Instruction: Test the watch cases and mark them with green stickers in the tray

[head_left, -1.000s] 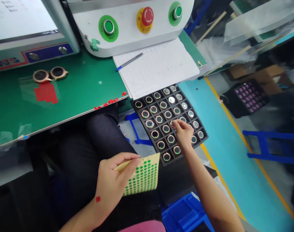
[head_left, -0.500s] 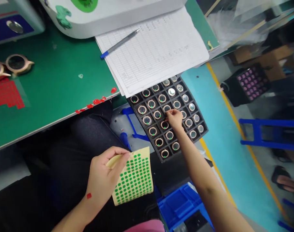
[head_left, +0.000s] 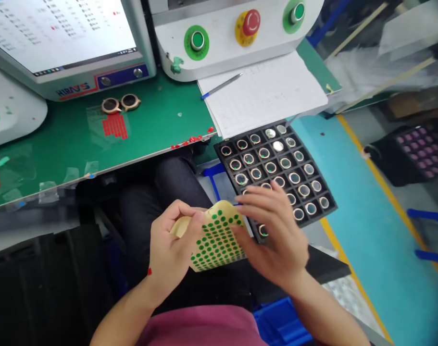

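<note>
My left hand (head_left: 171, 250) pinches a yellow sheet of green dot stickers (head_left: 219, 238) above my lap. Blurred by motion, my right hand (head_left: 274, 230) is at the sheet's right edge with its fingers spread. Just beyond it lies a black compartment tray (head_left: 329, 207) filled with several round ringed lenses (head_left: 271, 167), many bearing a green dot. The right hand covers the tray's near corner.
A green bench (head_left: 70, 144) carries a monitor (head_left: 60, 33), a white control box with green buttons and a red stop button (head_left: 251, 21), a log sheet (head_left: 269, 91) with a pen (head_left: 221, 86), two loose copper rings (head_left: 119, 103) and red stickers (head_left: 114, 126). Another tray (head_left: 420, 149) sits on the floor at right.
My right hand has left the tray's middle compartments and come back to the sticker sheet. The camera tilted up, bringing the monitor and buttons into view.
</note>
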The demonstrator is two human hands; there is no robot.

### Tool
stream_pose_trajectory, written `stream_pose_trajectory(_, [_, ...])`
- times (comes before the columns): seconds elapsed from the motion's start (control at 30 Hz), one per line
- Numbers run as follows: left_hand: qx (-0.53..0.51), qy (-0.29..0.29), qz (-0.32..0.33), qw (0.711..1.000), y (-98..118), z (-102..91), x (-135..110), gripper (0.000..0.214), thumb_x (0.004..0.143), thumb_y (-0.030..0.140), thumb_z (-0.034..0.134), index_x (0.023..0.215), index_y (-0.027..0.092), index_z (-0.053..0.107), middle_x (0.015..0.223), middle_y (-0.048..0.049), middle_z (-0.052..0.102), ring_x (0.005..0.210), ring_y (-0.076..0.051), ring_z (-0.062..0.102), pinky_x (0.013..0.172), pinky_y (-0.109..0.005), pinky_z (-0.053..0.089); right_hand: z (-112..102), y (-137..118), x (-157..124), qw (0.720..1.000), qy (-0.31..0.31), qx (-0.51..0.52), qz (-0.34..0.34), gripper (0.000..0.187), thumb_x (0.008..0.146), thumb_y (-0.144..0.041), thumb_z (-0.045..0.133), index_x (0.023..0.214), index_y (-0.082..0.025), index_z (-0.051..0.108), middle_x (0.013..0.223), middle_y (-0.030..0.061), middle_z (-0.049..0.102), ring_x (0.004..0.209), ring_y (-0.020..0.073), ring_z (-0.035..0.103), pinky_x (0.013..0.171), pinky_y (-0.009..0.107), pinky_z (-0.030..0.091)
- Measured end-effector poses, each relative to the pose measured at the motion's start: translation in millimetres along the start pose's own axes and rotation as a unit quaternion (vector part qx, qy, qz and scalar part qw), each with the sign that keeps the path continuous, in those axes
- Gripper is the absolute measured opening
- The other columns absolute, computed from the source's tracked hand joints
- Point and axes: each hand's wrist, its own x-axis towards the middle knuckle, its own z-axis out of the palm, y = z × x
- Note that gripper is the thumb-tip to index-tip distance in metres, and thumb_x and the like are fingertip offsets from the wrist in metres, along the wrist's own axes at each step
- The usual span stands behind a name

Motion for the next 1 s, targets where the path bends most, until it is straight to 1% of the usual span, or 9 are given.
stream_pose_trajectory(0.07, [0.006, 0.007, 0.027, 1.000, 5, -2.1, -10, 0.017, 0.084, 0.027, 0.063, 0.069, 0.018, 0.063, 0.071, -0.0013, 0.074, 0.055, -0.011, 0.063, 0.049, -0.018, 0.049, 2, -28, -1, 0.999, 0.000, -0.033, -0.030, 0.018, 0.082, -0.012, 0.065, 0.098, -0.020, 0.063, 0.097, 0.0037, 0.071, 0.103, 0.0223, 0.065, 0.110, 0.058, 0.034])
stream_pose_trajectory(0.13, [0.012, 0.004, 0.053, 0.999, 8, -4.2, -19, 0.016, 0.084, 0.026, 0.064, 0.070, 0.018, 0.064, 0.076, -0.0022, 0.075, 0.060, -0.013, 0.067, 0.054, -0.019, 0.053, 5, -40, -2, 0.998, 0.023, -0.049, -0.024, 0.016, 0.083, -0.011, 0.065, 0.095, -0.022, 0.063, 0.096, 0.0026, 0.071, 0.101, 0.0220, 0.066, 0.110, 0.058, 0.035])
stream_pose_trajectory(0.2, [0.021, 0.002, 0.079, 0.997, 9, -6.2, -26, 0.014, 0.084, 0.025, 0.065, 0.072, 0.019, 0.066, 0.076, -0.0013, 0.076, 0.063, -0.013, 0.069, 0.056, -0.019, 0.055, 5, -44, -4, 0.998, 0.025, -0.051, -0.020, 0.015, 0.082, -0.011, 0.067, 0.091, -0.022, 0.064, 0.097, 0.0024, 0.071, 0.102, 0.0229, 0.065, 0.109, 0.059, 0.035])
stream_pose_trajectory(0.37, [0.071, 0.035, 0.134, 0.988, 11, -8.2, -36, 0.013, 0.083, 0.023, 0.067, 0.070, 0.020, 0.066, 0.060, 0.0038, 0.071, 0.044, -0.008, 0.060, 0.040, -0.014, 0.047, 1, -51, -7, 0.998, 0.018, -0.051, -0.026, 0.016, 0.081, -0.009, 0.067, 0.090, -0.022, 0.066, 0.100, 0.0028, 0.072, 0.103, 0.0234, 0.066, 0.111, 0.061, 0.032])
stream_pose_trajectory(0.5, [0.063, 0.040, 0.157, 0.985, 13, -7.9, -39, 0.011, 0.082, 0.018, 0.066, 0.072, 0.020, 0.066, 0.062, 0.0044, 0.073, 0.046, -0.009, 0.064, 0.043, -0.013, 0.051, 0, -56, -8, 0.998, 0.020, -0.046, -0.029, 0.017, 0.080, -0.007, 0.068, 0.088, -0.022, 0.065, 0.098, 0.0025, 0.072, 0.102, 0.0231, 0.066, 0.111, 0.060, 0.033])
stream_pose_trajectory(0.67, [0.059, 0.039, 0.150, 0.986, 13, -8.3, -42, 0.012, 0.083, 0.019, 0.066, 0.071, 0.021, 0.065, 0.063, 0.0048, 0.073, 0.047, -0.009, 0.065, 0.041, -0.013, 0.049, 0, -56, -10, 0.998, 0.031, -0.045, -0.030, 0.016, 0.079, -0.009, 0.069, 0.087, -0.022, 0.066, 0.099, 0.0018, 0.072, 0.101, 0.0234, 0.066, 0.111, 0.060, 0.034])
stream_pose_trajectory(0.77, [0.059, 0.044, 0.130, 0.989, 13, -9.0, -43, 0.014, 0.083, 0.023, 0.065, 0.069, 0.021, 0.065, 0.062, 0.0033, 0.073, 0.048, -0.011, 0.065, 0.037, -0.014, 0.046, -3, -57, -11, 0.998, 0.019, -0.054, -0.036, 0.016, 0.079, -0.009, 0.069, 0.088, -0.023, 0.066, 0.099, 0.0022, 0.071, 0.101, 0.0238, 0.066, 0.111, 0.062, 0.032])
stream_pose_trajectory(0.9, [0.042, 0.043, 0.094, 0.994, 12, -10.3, -39, 0.016, 0.081, 0.026, 0.067, 0.065, 0.021, 0.065, 0.055, 0.0031, 0.067, 0.040, -0.009, 0.056, 0.034, -0.015, 0.041, -7, -56, -14, 0.994, -0.010, -0.091, -0.059, 0.017, 0.079, -0.009, 0.069, 0.089, -0.023, 0.066, 0.102, 0.0015, 0.069, 0.104, 0.0220, 0.064, 0.115, 0.059, 0.027])
stream_pose_trajectory(1.0, [0.013, 0.033, 0.065, 0.997, 9, -10.7, -36, 0.016, 0.079, 0.027, 0.068, 0.064, 0.021, 0.066, 0.050, 0.0044, 0.063, 0.039, -0.007, 0.051, 0.035, -0.014, 0.041, -5, -55, -15, 0.994, 0.000, -0.089, -0.064, 0.016, 0.079, -0.009, 0.069, 0.087, -0.022, 0.066, 0.102, 0.0020, 0.068, 0.104, 0.0210, 0.064, 0.116, 0.057, 0.027])
